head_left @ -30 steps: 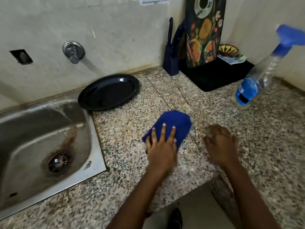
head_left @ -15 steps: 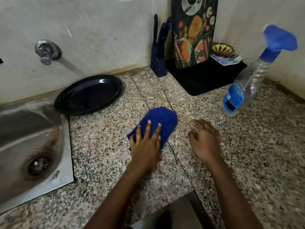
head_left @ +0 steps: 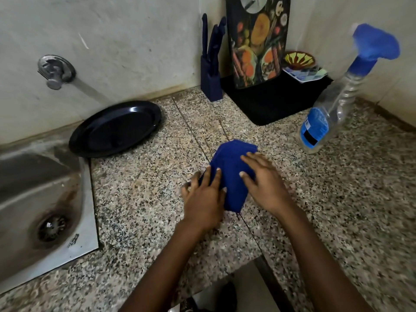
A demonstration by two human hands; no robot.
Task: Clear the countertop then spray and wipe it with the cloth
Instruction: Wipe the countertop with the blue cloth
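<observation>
A folded blue cloth (head_left: 231, 163) lies on the speckled granite countertop (head_left: 144, 194), near its middle. My left hand (head_left: 206, 197) rests on the cloth's left edge, fingers spread over it. My right hand (head_left: 263, 183) lies flat on the cloth's right side, fingers pointing left. Both hands press on the cloth; neither lifts it. A clear spray bottle (head_left: 333, 104) with a blue trigger head and blue label stands on the counter to the right, apart from both hands.
A black oval plate (head_left: 114, 129) leans at the wall beside the steel sink (head_left: 38, 199). At the back stand a blue knife block (head_left: 211, 75), a printed cutting board (head_left: 256, 39), a black tray (head_left: 274, 102) and a small patterned bowl (head_left: 299, 59). The counter's front edge has a notch.
My right hand has moved left from the bare counter onto the cloth. My left hand stays on the cloth's left side. The view has shifted.
</observation>
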